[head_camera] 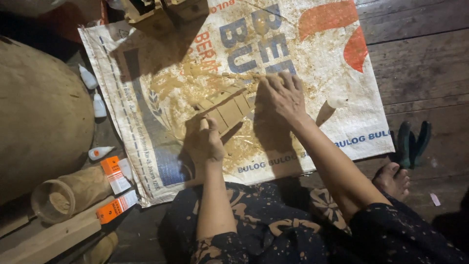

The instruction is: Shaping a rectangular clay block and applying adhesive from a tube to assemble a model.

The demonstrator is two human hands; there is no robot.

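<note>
A row of small flat wooden slats (225, 108) lies joined side by side on a white woven plastic sack (342, 122) spread on the floor. My left hand (207, 139) rests at the near end of the slats, fingers curled and pressing on them. My right hand (283, 95) lies flat, fingers spread, on the sack just right of the slats, touching their right edge. A thin wooden stick (244, 76) lies just beyond my right fingertips. Sawdust covers the sack around the slats.
Small white glue bottles (99, 105) and orange-and-white boxes (113, 173) lie left of the sack. A large rounded tan object (39, 112), a cup of sawdust (56, 200) and a wooden plank (49, 234) sit at left. Green scissors handles (413, 144) lie by my foot (393, 181) on the wooden floor.
</note>
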